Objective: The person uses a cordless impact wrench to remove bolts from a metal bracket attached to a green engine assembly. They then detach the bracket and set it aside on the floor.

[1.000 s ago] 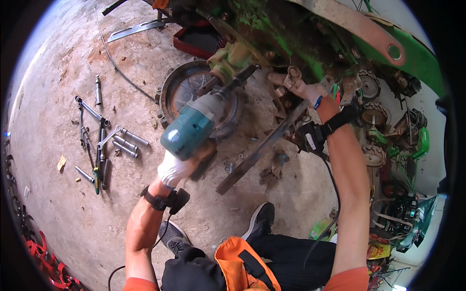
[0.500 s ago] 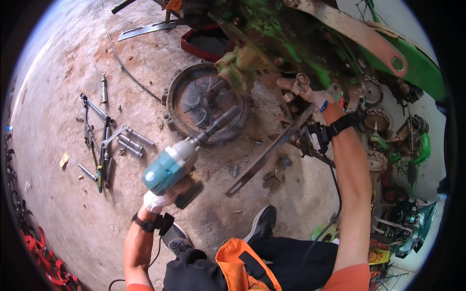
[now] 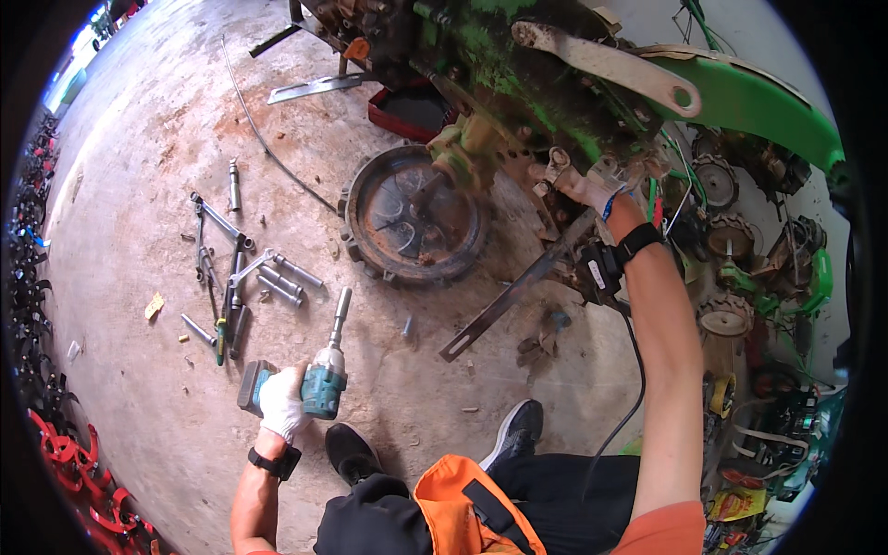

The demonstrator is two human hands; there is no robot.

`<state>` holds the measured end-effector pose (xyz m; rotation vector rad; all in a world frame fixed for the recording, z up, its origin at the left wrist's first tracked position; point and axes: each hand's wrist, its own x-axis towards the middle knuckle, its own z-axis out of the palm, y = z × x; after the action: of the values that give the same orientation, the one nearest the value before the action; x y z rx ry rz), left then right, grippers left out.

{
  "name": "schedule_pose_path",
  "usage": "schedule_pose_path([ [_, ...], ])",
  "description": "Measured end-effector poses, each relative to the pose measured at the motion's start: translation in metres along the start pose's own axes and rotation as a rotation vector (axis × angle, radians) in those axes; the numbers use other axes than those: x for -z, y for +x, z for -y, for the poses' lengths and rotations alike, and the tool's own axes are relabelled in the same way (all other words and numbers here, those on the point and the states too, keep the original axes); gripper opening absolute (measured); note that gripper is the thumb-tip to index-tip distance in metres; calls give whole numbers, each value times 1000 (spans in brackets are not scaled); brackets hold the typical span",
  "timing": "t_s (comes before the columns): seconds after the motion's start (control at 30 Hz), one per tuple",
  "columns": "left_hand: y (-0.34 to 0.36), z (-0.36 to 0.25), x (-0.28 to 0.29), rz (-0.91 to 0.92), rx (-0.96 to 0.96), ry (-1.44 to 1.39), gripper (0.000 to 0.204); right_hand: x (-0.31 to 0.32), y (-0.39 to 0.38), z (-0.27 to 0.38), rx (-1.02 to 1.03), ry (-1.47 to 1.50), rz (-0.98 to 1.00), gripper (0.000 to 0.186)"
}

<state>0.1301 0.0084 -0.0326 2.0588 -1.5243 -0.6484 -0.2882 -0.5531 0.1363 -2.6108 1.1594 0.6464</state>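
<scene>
My left hand [image 3: 283,403], in a white glove, is closed round the grip of a teal and grey cordless impact wrench [image 3: 324,390]. A long socket [image 3: 342,305] on its nose points away from me, above the concrete floor. My right hand [image 3: 595,188], gloved too, is closed at a rusty metal lug [image 3: 559,165] on the underside of the green machine [image 3: 504,79]; its fingertips are partly hidden. Below that wrist a slotted flat bar [image 3: 499,310] slants down to the left. A round lugged wheel [image 3: 416,217] lies beside the machine's yellow-green hub [image 3: 462,153].
Sockets and ratchet handles [image 3: 222,268] lie on the floor to the left. A red tray [image 3: 407,113] sits under the machine. Dirty gloves [image 3: 538,347] lie near the bar. Machine parts [image 3: 731,240] crowd the right side, and red metal pieces [image 3: 74,462] the lower left.
My left hand has drawn the impact wrench back from over the wheel toward me, turning its socket more straight ahead. My right hand stays at the machine. The view has shifted slightly.
</scene>
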Motion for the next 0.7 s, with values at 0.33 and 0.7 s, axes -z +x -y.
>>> schedule_pose_path([
  [0.33,28,-56,50,508,-101,430,64,8,-6,36,-175,-284,-158,41],
  [0.7,187,-323,32,620,-157,-131,77,9,1,54,141,549,-409,81],
])
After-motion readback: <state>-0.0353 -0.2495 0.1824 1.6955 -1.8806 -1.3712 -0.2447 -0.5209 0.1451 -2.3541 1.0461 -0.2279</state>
